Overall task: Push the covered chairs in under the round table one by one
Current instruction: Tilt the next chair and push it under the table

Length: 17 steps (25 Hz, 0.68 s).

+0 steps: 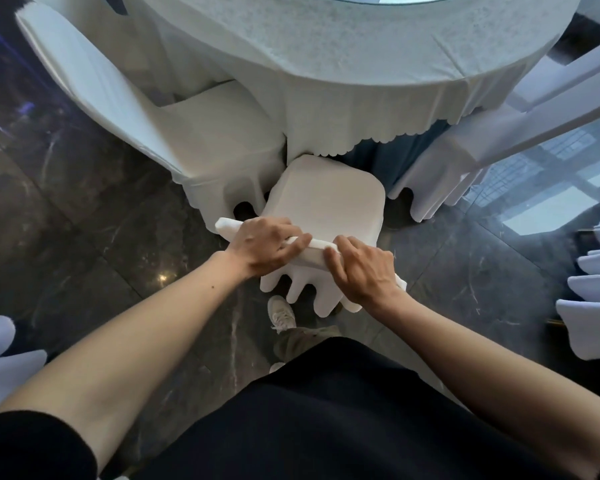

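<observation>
While you stand behind the covered chair [321, 199], your left hand [264, 245] and right hand [362, 268] both clasp its top rail, which runs left to right. Its seat points straight ahead, front edge just under the round table [361, 74] skirt.

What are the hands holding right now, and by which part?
Both the left hand and right hand grip the covered chair by the top edge of its backrest, side by side.
</observation>
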### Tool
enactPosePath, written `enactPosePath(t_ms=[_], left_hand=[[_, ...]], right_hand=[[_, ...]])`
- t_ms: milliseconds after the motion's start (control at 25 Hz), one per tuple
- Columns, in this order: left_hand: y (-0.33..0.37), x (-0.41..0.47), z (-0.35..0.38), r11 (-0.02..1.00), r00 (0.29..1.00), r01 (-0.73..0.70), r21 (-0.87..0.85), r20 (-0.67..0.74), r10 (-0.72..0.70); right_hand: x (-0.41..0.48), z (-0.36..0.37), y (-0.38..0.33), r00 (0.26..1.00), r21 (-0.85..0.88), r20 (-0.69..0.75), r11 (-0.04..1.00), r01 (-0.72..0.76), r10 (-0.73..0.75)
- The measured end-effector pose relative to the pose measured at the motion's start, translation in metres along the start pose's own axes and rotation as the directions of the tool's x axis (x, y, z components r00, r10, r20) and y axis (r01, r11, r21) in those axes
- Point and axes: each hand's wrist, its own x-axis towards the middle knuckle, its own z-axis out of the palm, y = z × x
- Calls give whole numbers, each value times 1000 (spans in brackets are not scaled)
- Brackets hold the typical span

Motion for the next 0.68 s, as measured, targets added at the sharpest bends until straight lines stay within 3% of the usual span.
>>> enactPosePath(t_ms=[160,320,680], left_hand=[[-13,3,8,990,993,-104,95,-45,109],[-23,16,20,963,953,-189,192,-200,227],[-38,59,15,943,904,-271,191,-287,318]], right_hand=[[0,4,-4,998,-14,-59,999,-31,31],[5,6,0,992,-16,-78,995,-97,96],[41,11,19,980,-36,-147,990,-139,133]])
